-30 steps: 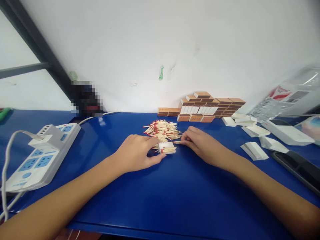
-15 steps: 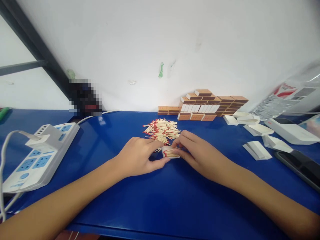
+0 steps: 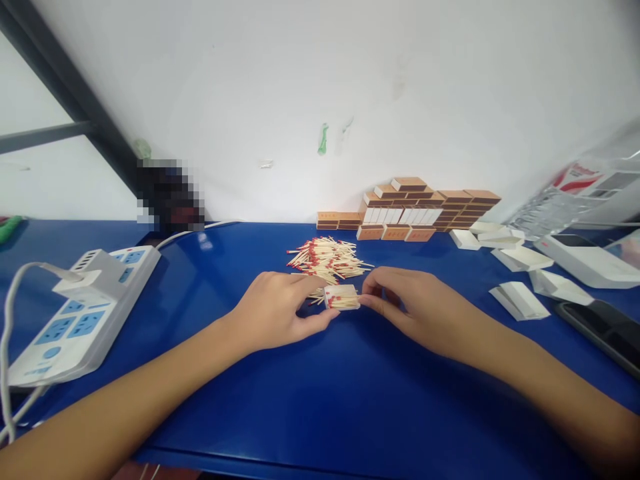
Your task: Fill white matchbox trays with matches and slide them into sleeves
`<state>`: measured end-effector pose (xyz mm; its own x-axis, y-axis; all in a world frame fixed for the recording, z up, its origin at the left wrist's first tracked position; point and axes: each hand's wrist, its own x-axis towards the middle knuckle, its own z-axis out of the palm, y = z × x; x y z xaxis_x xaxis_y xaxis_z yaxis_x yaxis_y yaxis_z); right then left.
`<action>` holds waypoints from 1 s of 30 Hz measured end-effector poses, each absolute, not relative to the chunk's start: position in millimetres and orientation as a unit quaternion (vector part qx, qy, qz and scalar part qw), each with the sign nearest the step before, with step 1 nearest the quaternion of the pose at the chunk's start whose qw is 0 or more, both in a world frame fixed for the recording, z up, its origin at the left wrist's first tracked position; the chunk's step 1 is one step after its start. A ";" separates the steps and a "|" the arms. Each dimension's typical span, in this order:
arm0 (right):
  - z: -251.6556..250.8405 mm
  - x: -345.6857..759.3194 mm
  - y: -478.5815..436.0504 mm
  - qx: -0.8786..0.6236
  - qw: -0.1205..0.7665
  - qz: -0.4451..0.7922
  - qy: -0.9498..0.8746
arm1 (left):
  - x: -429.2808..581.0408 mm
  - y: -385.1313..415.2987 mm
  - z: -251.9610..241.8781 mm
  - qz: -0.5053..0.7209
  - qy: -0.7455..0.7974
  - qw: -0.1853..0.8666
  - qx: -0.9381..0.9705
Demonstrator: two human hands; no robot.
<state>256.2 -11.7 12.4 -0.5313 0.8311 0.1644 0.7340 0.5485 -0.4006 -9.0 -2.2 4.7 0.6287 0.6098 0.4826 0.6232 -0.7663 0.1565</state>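
Observation:
A small white matchbox tray (image 3: 356, 307) sits in front of the match pile, with red-headed matches (image 3: 342, 300) lying lengthwise in it, their heads mostly to the left. My left hand (image 3: 280, 310) grips the tray's left end between thumb and forefinger. At the tray's right end, my right hand (image 3: 400, 300) has thumb and forefinger closed around the match ends that stick out there. How many matches the fingers pinch is hidden. Just behind the tray spreads a loose pile of matches (image 3: 330, 257), touching or close to the left forefinger.
Stacked brown matchboxes (image 3: 400, 200) stand along the wall. Folded white paper trays (image 3: 520, 300) lie at the right, near a dark phone (image 3: 600, 333), a white device (image 3: 590, 260) and a plastic bottle (image 3: 560, 197). On the left is a power strip (image 3: 85, 320) with a cable.
My right hand has drawn back to the right, from over the tray to its right end, uncovering more of the matches inside. My left hand stays on the tray.

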 end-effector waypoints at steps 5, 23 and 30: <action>12.9 254.1 -12.3 -0.429 0.182 0.155 -0.871 | -9.2 -2.5 1.9 -0.270 -0.327 0.007 -0.906; 10.6 249.8 -15.5 -0.398 0.215 0.152 -0.878 | -7.4 -3.5 1.6 -0.308 -0.275 0.005 -0.911; 10.8 248.2 -16.1 -0.401 0.186 0.172 -0.880 | -7.0 -3.6 2.3 -0.286 -0.276 -0.019 -0.917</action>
<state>248.2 -16.1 10.8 -0.6087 0.7706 0.1892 0.6423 0.6185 -0.4528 -7.0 -3.6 2.3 0.6835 0.5179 0.5143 0.4961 -0.8465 0.1932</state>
